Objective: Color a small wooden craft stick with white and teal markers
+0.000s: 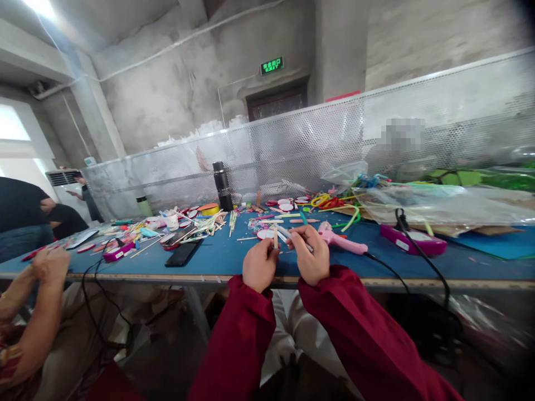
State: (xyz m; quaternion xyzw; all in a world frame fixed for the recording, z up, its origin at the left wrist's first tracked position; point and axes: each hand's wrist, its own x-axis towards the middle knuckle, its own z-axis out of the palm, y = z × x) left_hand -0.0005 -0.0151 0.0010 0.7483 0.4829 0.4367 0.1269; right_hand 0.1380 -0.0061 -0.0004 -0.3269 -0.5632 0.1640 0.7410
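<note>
Over the front edge of the blue table, my left hand is closed on a short, pale flat stick that looks like a wooden craft stick, held upright. Just beside it, my right hand pinches a slim grey-white pen; its front end points toward the stick. Whether the pen touches the stick I cannot tell. A pink glue gun lies to the right of my right hand, with its black cord running off the table edge. Behind my hands are round white-and-red pieces and several pens.
A black phone, a black bottle and heaped sticks are to the left. Purple power strips with cords sit on both sides. Plastic bags cover the right. A perforated metal screen stands behind. Another person's hands are at far left.
</note>
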